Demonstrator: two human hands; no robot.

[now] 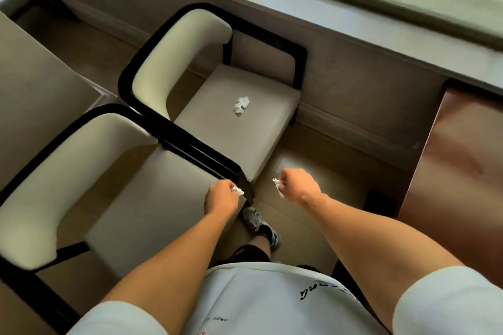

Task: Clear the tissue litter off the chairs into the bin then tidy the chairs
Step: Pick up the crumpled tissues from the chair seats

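At far left, the near chair (152,198) is standing with its cream backrest toward the left edge and its seat lying under and left of the left hand's fingers. The left hand (220,197) is hovering over that seat's right front corner, fingers curled and gripping a small tissue wad (239,191) that is protruding from the fingertips. Beyond the fingers, the far chair (245,128) is touching the near chair, frame to frame, and a crumpled tissue (241,105) is lying loose at mid-seat, well apart from both hands. Right of the left hand, the right hand (298,185) is hanging over the floor (313,155), fingers clenched and pinching a tissue scrap (278,185). A shoe (260,224) is resting below, between both hands.
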